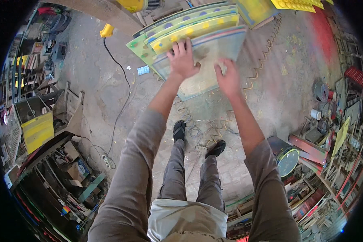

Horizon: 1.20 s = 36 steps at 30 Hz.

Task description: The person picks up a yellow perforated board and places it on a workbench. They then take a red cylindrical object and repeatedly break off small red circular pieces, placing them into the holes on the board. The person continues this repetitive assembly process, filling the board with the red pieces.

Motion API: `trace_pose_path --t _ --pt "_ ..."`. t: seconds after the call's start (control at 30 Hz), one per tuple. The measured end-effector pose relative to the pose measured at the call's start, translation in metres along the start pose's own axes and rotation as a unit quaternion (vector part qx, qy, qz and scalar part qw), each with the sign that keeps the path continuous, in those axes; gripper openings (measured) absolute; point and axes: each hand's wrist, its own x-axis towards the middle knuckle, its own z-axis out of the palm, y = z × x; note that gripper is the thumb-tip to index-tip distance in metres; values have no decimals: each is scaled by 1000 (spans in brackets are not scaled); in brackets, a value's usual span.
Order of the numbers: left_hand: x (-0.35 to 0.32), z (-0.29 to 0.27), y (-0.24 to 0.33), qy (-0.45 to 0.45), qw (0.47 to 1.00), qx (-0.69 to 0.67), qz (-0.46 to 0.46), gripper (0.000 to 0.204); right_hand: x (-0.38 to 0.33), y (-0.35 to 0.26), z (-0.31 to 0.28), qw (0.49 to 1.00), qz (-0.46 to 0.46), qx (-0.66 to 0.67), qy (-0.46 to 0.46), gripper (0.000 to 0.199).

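One pale, blue-edged panel, ahead of you, foremost among painted panels; your left hand, fingers spread over its upper edge; your right hand, fingers loosely bent, thumb apart, at its right side, contact unclear; one light-blue packet, leftward.

Left hand: fingers spread forward, thumb toward right hand
Right hand: half-curled, thumb apart
Forearms: bare behind each hand
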Motion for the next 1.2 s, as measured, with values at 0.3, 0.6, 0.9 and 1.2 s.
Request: trace_pose_path --t 0.3,0.6,0.9,1.2 --pt "-102 -27 45 28 998 -42 45 73 107 -46 60 972 25 -133 -192 34" --pt "-131 -20 64 69 991 -103 50 58 129 -12 97 943 -216 -206 -146 48" --pt "-135 -13 64 72 989 -116 49 61 125 3 106 936 -208 -231 -163 58" --pt "-132 -10 57 52 988 -144 22 62 108 10 104 879 -160 -335 -300 70"
